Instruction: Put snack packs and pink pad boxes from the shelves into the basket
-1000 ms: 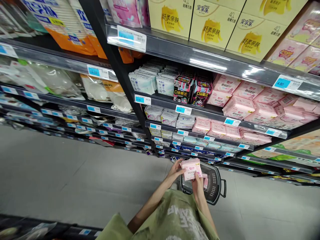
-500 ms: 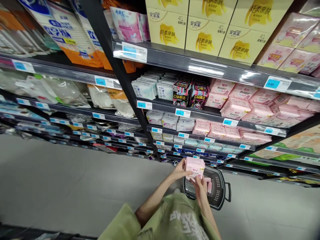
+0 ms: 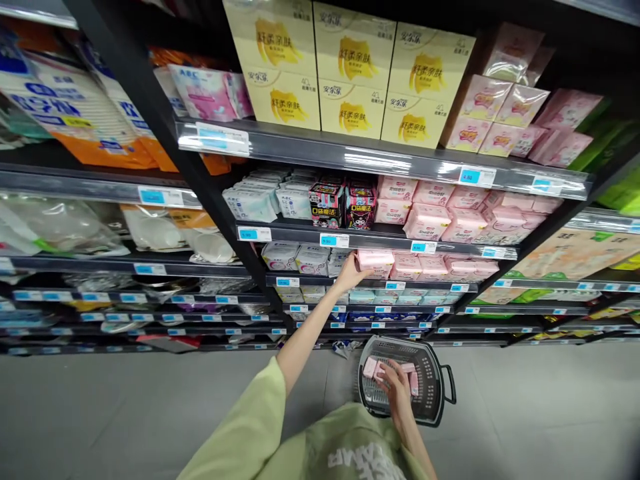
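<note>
My left hand (image 3: 351, 275) reaches out to a middle shelf, thumb and fingers around the left side of a pink pack of sanitary pads (image 3: 376, 260). That pack is at the left end of a row of similar pink packs (image 3: 433, 267). Down inside the dark basket (image 3: 431, 400), my right hand (image 3: 397, 385) has its fingers curled over another small pink pack (image 3: 379, 371); part of that pack is hidden by the fingers. More pink packs (image 3: 414, 383) lie in the basket beside it.
Yellow boxes (image 3: 355, 110) are stacked on the upper shelf. Black boxes (image 3: 326, 205) and white packs (image 3: 250, 200) share the shelf below. A slanted black post (image 3: 150, 127) divides off tableware at left. Grey floor (image 3: 520, 393) surrounds the basket, whose handle (image 3: 450, 385) points right.
Half a second ago both hands held one pink pack above the basket. My left hand has moved up to the shelf, my right hand down into the basket. The view has tilted up.
</note>
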Tool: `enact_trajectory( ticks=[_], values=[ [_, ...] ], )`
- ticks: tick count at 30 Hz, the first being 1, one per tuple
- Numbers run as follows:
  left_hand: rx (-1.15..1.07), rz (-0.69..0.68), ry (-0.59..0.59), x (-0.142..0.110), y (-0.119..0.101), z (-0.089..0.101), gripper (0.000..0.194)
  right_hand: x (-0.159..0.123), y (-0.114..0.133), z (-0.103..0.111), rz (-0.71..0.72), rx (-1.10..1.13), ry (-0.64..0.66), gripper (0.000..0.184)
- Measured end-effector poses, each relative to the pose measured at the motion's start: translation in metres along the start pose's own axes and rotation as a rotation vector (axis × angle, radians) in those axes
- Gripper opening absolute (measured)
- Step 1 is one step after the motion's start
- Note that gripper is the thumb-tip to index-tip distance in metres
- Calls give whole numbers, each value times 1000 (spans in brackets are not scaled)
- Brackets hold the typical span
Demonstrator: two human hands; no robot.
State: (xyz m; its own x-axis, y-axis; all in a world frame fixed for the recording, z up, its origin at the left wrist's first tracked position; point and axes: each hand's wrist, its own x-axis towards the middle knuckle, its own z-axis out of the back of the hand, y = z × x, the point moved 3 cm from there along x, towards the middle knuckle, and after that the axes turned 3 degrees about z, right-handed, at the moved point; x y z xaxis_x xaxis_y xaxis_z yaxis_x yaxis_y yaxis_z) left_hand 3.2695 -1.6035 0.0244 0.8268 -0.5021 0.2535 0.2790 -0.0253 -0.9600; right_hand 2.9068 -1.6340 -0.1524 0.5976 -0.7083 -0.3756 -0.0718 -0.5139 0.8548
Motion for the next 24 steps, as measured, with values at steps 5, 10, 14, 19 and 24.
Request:
enact_trajectory(
  ticks=[5, 10, 14, 19, 24],
  values=[
    [189, 8, -49, 26, -2, -11, 75, -3, -1, 9, -6, 20, -49, 54],
    [227, -10, -41, 27, 0, -21, 70, -9, 2, 11, -40, 27, -73, 52],
    [234, -2, -42, 25, 1, -21, 73, -9, -2, 11, -56, 34, -95, 52],
    [314, -87, -139, 5, -4, -15, 89, -2, -14, 17, -51, 42, -163, 51],
    [351, -274, -199, -74, 25, -30, 69, 2, -25, 51, -164, 117, -217, 51]
  ],
)
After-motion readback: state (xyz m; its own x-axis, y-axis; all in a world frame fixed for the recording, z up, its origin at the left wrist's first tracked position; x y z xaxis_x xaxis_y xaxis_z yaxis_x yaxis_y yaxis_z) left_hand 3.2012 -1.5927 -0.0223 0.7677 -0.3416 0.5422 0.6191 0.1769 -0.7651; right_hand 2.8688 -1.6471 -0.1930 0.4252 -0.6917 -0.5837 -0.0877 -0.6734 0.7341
